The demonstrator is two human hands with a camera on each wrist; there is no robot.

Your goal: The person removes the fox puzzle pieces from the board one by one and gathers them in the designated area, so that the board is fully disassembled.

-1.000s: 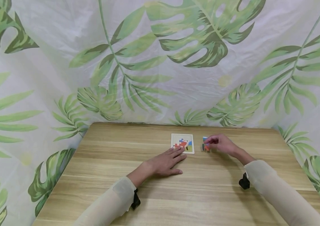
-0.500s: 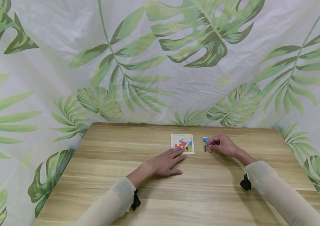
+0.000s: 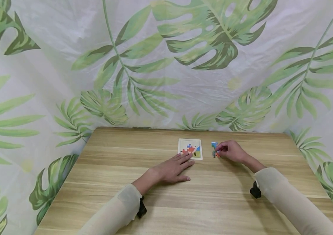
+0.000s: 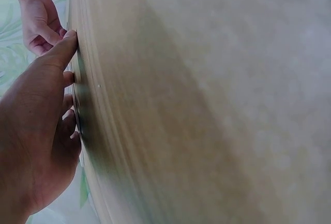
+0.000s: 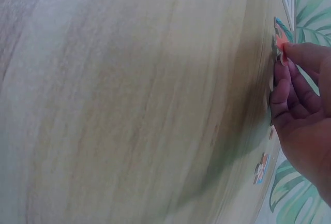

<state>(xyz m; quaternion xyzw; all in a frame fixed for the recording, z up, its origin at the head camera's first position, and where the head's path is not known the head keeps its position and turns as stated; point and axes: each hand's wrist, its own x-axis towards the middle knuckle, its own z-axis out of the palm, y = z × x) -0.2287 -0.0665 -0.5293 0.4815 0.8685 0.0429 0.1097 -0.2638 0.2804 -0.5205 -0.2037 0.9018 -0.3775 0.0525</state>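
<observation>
A square jigsaw board (image 3: 196,158) with a pale border lies near the table's far side, partly filled with red, blue and yellow-green pieces. My left hand (image 3: 170,169) rests on its lower left part, fingers spread and mostly straight, hiding that corner. To the right of the board, my right hand (image 3: 233,151) pinches an orange-red puzzle piece (image 5: 282,42) between thumb and fingertip, close over the tabletop. Blue and green pieces (image 3: 214,144) lie by its fingertips, partly covered by the hand. In the left wrist view, the left hand (image 4: 44,115) is seen from the side, with the right hand beyond it.
The wooden table (image 3: 160,205) ends at a leaf-printed cloth (image 3: 143,75) behind it. Another small puzzle piece (image 5: 261,169) lies on the table in the right wrist view. Black wrist cameras (image 3: 255,190) hang below both sleeves.
My right hand has shifted slightly to the right, and the pieces by its fingertips have moved a little that way too. My left hand stays on the board.
</observation>
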